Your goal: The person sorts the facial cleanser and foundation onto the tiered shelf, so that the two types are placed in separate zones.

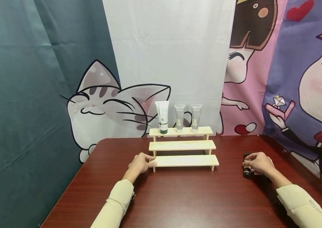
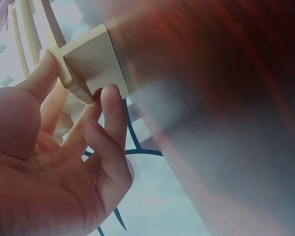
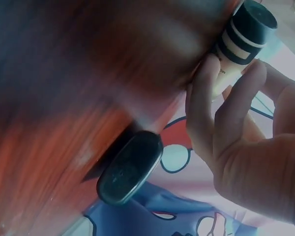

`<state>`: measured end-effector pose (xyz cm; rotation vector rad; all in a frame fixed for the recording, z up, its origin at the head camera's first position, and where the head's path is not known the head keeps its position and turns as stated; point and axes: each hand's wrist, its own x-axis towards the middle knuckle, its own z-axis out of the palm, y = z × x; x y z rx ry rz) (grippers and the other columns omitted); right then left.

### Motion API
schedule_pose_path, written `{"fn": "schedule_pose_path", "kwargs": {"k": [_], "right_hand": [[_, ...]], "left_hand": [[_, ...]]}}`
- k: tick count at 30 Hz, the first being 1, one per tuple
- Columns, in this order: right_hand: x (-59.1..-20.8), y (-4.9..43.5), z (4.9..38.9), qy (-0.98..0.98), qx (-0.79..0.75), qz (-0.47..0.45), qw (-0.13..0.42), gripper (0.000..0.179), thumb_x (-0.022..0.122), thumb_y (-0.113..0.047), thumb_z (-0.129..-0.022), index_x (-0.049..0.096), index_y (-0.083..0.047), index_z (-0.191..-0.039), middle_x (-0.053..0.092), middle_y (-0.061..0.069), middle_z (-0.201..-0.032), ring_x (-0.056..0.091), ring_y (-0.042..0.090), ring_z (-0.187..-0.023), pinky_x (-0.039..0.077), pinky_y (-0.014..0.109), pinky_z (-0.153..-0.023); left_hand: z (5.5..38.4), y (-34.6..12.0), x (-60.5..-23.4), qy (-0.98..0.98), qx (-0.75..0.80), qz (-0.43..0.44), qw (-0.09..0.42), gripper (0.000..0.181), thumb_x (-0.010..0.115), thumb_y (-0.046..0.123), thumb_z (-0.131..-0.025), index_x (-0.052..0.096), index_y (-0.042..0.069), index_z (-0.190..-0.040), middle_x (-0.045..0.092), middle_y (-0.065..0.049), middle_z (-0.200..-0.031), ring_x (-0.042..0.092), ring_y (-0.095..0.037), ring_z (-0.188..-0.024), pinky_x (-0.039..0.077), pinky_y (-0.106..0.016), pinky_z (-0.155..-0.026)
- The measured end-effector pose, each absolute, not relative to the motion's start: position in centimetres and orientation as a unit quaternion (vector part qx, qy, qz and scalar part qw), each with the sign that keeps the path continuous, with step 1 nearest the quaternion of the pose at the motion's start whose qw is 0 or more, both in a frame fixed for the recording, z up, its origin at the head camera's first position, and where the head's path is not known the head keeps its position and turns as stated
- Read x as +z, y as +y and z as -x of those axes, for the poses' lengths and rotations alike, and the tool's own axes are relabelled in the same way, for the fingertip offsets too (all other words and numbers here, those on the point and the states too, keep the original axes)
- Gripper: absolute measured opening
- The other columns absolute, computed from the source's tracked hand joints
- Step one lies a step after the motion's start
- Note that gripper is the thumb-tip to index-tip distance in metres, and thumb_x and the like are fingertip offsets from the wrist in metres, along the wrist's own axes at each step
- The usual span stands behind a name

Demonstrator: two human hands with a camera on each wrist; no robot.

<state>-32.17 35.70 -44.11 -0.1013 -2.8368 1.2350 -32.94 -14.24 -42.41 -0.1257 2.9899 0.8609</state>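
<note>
A light wooden three-step rack [image 1: 182, 145] stands on the table. My left hand [image 1: 140, 163] pinches the left end of its lowest step, thumb on top and fingers below, which the left wrist view shows up close. Over on the right, my right hand [image 1: 260, 163] grips a small black-and-cream bottle [image 3: 238, 42] that lies on the table, its black cap toward me. Part of the bottle is hidden by the fingers. In the right wrist view a black rounded object [image 3: 130, 167] lies on the table beside that hand.
On the top step stand a white tube [image 1: 163, 115] with a green cap and two grey tubes, one in the middle [image 1: 179, 117] and one on the right [image 1: 196, 117]. A reddish-brown table [image 1: 178, 199] reaches back to printed cartoon curtains [image 1: 172, 47].
</note>
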Motion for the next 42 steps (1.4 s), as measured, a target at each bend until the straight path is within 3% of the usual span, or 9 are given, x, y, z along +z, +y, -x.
{"fn": "schedule_pose_path", "kwargs": {"k": [7,15,42], "right_hand": [[-43.8,35.0,31.9,-0.915,0.402,0.016,0.034,0.046,0.074,-0.01,-0.085,0.057,0.013,-0.12,0.063,0.004,-0.066,0.058,0.016,-0.051,0.053,0.035,-0.046],[-42.8,33.6,31.7,-0.913,0.392,-0.005,0.113,0.05,0.078,-0.014,-0.081,0.058,0.008,-0.121,0.067,0.03,-0.097,0.063,0.018,-0.06,0.054,0.037,-0.045],[-39.1,28.3,30.1,-0.881,0.448,-0.018,0.151,0.06,0.079,-0.014,-0.084,0.055,0.0,-0.137,0.065,0.032,-0.112,0.069,0.023,-0.069,0.055,0.039,-0.046]], "left_hand": [[33.0,-14.2,-42.5,0.96,0.278,0.035,0.014,0.035,0.08,0.046,-0.079,0.075,0.041,-0.113,0.064,-0.01,-0.132,0.061,-0.034,-0.114,0.047,-0.049,-0.076],[33.0,-14.3,-42.3,0.961,0.275,0.033,0.01,0.035,0.08,0.045,-0.079,0.075,0.04,-0.113,0.064,-0.01,-0.131,0.061,-0.034,-0.114,0.047,-0.05,-0.076],[32.7,-14.1,-42.2,0.962,0.272,0.033,0.012,0.037,0.079,0.045,-0.08,0.074,0.039,-0.116,0.062,-0.01,-0.134,0.059,-0.037,-0.116,0.047,-0.052,-0.079]]}}
